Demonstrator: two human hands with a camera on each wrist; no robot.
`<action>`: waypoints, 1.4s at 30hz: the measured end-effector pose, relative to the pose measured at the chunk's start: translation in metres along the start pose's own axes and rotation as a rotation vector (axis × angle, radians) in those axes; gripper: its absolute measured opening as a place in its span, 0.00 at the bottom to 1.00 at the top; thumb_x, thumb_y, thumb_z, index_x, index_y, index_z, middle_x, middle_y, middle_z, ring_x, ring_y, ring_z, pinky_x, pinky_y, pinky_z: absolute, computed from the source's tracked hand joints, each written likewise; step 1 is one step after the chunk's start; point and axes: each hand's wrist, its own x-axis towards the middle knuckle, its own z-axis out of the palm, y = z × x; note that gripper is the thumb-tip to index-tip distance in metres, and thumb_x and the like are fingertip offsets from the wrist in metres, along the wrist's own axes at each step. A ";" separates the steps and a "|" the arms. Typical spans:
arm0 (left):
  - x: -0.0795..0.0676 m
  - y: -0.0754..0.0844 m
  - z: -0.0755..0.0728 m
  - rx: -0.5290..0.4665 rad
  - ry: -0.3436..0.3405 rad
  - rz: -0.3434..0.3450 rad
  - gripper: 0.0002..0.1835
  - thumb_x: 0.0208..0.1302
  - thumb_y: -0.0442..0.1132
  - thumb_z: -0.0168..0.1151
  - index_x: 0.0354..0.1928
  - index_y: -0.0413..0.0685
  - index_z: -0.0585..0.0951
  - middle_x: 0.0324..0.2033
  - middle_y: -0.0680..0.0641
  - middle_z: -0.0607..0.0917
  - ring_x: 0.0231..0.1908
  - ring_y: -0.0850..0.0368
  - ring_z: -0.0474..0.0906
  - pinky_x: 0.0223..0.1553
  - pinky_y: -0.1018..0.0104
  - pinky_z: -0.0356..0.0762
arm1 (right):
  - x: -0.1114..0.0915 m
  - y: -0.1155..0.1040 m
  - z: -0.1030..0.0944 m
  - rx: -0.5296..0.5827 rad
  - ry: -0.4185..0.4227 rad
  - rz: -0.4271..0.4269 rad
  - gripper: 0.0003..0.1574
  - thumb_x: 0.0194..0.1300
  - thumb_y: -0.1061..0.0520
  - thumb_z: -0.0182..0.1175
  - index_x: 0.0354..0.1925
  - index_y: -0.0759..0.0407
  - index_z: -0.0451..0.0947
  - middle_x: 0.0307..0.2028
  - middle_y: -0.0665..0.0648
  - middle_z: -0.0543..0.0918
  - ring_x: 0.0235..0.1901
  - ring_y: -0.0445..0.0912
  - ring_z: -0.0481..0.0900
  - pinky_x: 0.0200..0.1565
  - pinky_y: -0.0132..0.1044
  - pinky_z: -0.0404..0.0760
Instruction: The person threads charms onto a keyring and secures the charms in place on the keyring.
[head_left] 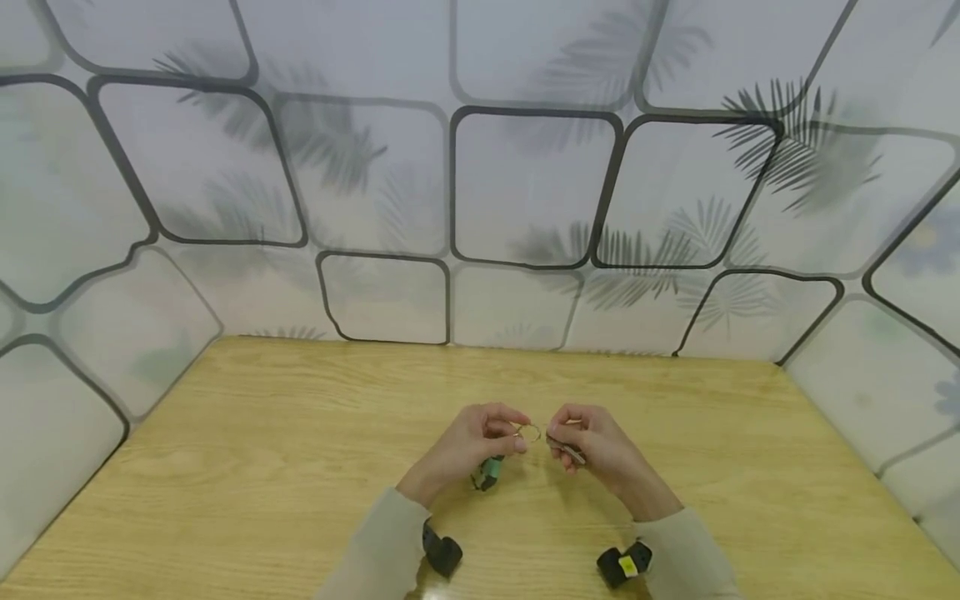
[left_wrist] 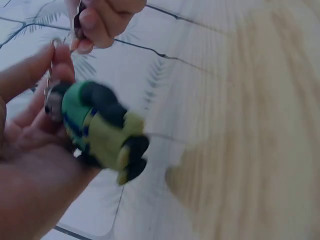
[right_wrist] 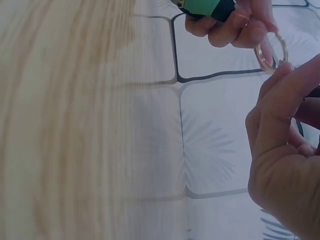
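Note:
Thumb and fingers of my left hand [head_left: 480, 437] pinch a gold-coloured key ring [head_left: 531, 432]. From that hand hangs a small figurine keychain [left_wrist: 102, 125] with a green top, dark limbs and a yellowish lower part; a short chain at its head runs up to the fingers. Facing it, my right hand [head_left: 600, 446] pinches a small, narrow, flat metallic piece [head_left: 573, 452], possibly a key, mostly covered by the fingers. In the right wrist view the ring [right_wrist: 285, 47] spans the gap between both hands, close to the right fingertips. Whether the flat piece touches the ring I cannot tell.
Both hands are above a light wooden table [head_left: 300, 433]. Pale fabric walls [head_left: 525, 183] with dark outlined blocks and leaf prints enclose the back and sides. Black camera mounts [head_left: 442, 552] sit at both wrists by the light sleeves [head_left: 382, 542].

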 end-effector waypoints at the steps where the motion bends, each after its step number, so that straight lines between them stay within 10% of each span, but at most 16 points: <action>1: -0.001 0.000 -0.002 -0.004 -0.026 0.001 0.18 0.70 0.30 0.63 0.58 0.28 0.78 0.35 0.50 0.87 0.40 0.51 0.82 0.44 0.66 0.79 | 0.000 0.000 0.000 -0.004 -0.016 0.001 0.10 0.76 0.66 0.51 0.34 0.63 0.74 0.24 0.55 0.78 0.18 0.39 0.72 0.23 0.30 0.76; 8: -0.002 0.002 -0.005 -0.026 -0.122 0.008 0.21 0.74 0.32 0.58 0.64 0.27 0.75 0.33 0.53 0.82 0.36 0.58 0.77 0.43 0.69 0.76 | 0.000 0.000 -0.001 -0.017 -0.051 0.008 0.11 0.76 0.63 0.53 0.33 0.63 0.73 0.23 0.55 0.77 0.17 0.38 0.71 0.22 0.30 0.75; 20: 0.003 0.001 0.008 0.064 0.115 -0.017 0.20 0.70 0.34 0.65 0.57 0.28 0.77 0.30 0.38 0.83 0.27 0.60 0.68 0.30 0.70 0.65 | 0.002 0.000 0.001 -0.013 -0.003 0.007 0.11 0.78 0.65 0.50 0.34 0.64 0.73 0.25 0.56 0.78 0.19 0.40 0.73 0.23 0.31 0.76; 32: 0.001 0.005 -0.001 0.093 -0.094 0.058 0.20 0.75 0.32 0.57 0.64 0.29 0.75 0.39 0.50 0.82 0.37 0.61 0.73 0.38 0.70 0.72 | 0.001 0.001 0.000 -0.014 -0.010 0.010 0.10 0.77 0.64 0.51 0.34 0.64 0.73 0.24 0.56 0.77 0.18 0.40 0.71 0.22 0.31 0.74; 42: 0.002 0.004 0.008 0.124 0.060 0.028 0.18 0.70 0.34 0.65 0.56 0.29 0.77 0.30 0.53 0.82 0.29 0.58 0.72 0.31 0.71 0.70 | 0.003 0.002 0.002 0.005 0.030 0.011 0.11 0.77 0.65 0.50 0.35 0.64 0.73 0.25 0.59 0.78 0.19 0.41 0.74 0.24 0.32 0.77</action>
